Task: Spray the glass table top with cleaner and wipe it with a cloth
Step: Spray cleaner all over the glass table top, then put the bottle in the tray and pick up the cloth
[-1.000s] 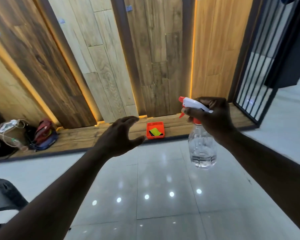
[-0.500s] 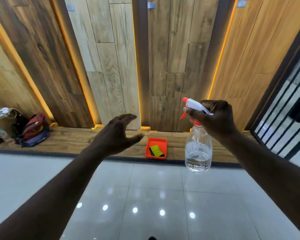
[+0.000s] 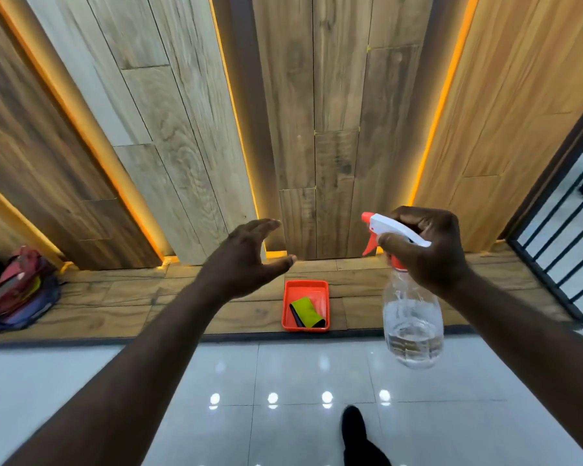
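Note:
My right hand [image 3: 428,250] grips the neck of a clear spray bottle [image 3: 413,327] with a white and orange trigger head, held upright in the air, a little liquid in its base. My left hand [image 3: 246,260] is raised beside it, fingers spread and holding nothing. Ahead on a low wooden ledge sits an orange tray [image 3: 323,290] with a folded yellow-green and black cloth [image 3: 306,312] inside. No glass table top is in sight.
Wood-look wall panels with orange light strips rise behind the wooden ledge [image 3: 122,304]. Bags [image 3: 21,294] lie on the ledge at far left. A black barred gate [image 3: 559,250] stands at right. Glossy white floor tiles [image 3: 283,381] lie below, with my dark shoe [image 3: 355,428].
The view has swung left and closer to the wall; the orange tray now lies centred ahead. Both hands keep their poses. A shoe has come into view at the bottom.

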A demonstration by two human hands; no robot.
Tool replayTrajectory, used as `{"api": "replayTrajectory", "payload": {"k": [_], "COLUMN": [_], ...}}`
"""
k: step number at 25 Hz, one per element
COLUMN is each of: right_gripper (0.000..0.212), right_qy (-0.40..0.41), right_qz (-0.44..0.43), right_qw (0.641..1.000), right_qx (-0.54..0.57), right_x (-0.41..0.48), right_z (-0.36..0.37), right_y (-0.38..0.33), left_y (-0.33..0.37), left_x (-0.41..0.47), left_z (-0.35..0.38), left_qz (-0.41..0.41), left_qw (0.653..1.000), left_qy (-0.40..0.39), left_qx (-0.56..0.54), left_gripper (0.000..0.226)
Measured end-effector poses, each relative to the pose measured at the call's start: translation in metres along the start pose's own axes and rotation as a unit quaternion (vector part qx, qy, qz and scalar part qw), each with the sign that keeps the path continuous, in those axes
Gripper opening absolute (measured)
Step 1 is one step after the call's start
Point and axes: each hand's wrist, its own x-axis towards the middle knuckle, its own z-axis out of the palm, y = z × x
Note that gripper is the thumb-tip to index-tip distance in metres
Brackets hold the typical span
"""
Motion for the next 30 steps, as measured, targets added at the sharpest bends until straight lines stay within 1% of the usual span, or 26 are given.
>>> {"api": "replayTrajectory", "payload": {"k": [1,3,5,7,10,11,13,14,16,20,22,23,25,28,30], "right_gripper": [0.033,0.025,0.026,0.016,0.037,0.037,0.023,0.022,0.025,0.016,0.017,0.017,0.017,0.018,0.022], "right_qy": [-0.003,-0.008,-0.036,-0.056,-0.086,-0.089,-0.092,-0.099,-0.119,-0.131,-0.140,-0.142,-0.167,-0.210,-0.231], "right_qz": [0.009,0.022,0.035,0.036,0.081,0.091,0.122,0.147,0.192,0.299,0.322,0.335,0.357,0.387,0.402], "right_qw": [1.000,1.000,0.999,0.998,0.992,0.991,0.985,0.980,0.968,0.935,0.925,0.919,0.905,0.881,0.866], "right_qx": [0.002,0.012,0.012,0.009,-0.032,-0.039,-0.075,-0.086,-0.109,-0.141,-0.149,-0.153,-0.156,-0.174,-0.187], "right_x": [0.014,0.038,0.054,0.069,0.096,0.107,0.120,0.127,0.130,0.137,0.142,0.143,0.144,0.120,0.102], "right_z": [0.009,0.024,0.040,0.063,0.109,0.125,0.156,0.175,0.208,0.285,0.315,0.338,0.366,0.429,0.458], "right_y": [0.022,0.064,0.098,0.141,0.197,0.215,0.252,0.273,0.307,0.375,0.408,0.437,0.471,0.569,0.621], "left_y": [-0.011,-0.028,-0.043,-0.062,-0.099,-0.114,-0.143,-0.163,-0.198,-0.274,-0.298,-0.316,-0.330,-0.370,-0.391], "left_x": [0.025,0.068,0.097,0.127,0.164,0.175,0.196,0.211,0.236,0.279,0.292,0.302,0.312,0.335,0.343], "left_z": [0.009,0.025,0.039,0.055,0.079,0.090,0.113,0.130,0.162,0.230,0.260,0.285,0.307,0.387,0.427], "left_qz": [-0.009,-0.027,-0.049,-0.074,-0.115,-0.129,-0.150,-0.161,-0.171,-0.204,-0.209,-0.221,-0.226,-0.248,-0.267], "left_qw": [1.000,0.999,0.998,0.996,0.990,0.987,0.980,0.976,0.966,0.937,0.929,0.921,0.918,0.898,0.884], "left_qy": [-0.005,-0.020,-0.037,-0.054,-0.071,-0.082,-0.104,-0.122,-0.162,-0.244,-0.266,-0.280,-0.284,-0.320,-0.338], "left_qx": [-0.002,-0.007,-0.011,-0.019,-0.040,-0.054,-0.073,-0.086,-0.103,-0.146,-0.152,-0.157,-0.159,-0.174,-0.184], "left_gripper": [0.082,0.082,0.081,0.079,0.077,0.077,0.078,0.078,0.078,0.076,0.074,0.073,0.069,0.060,0.055]}}
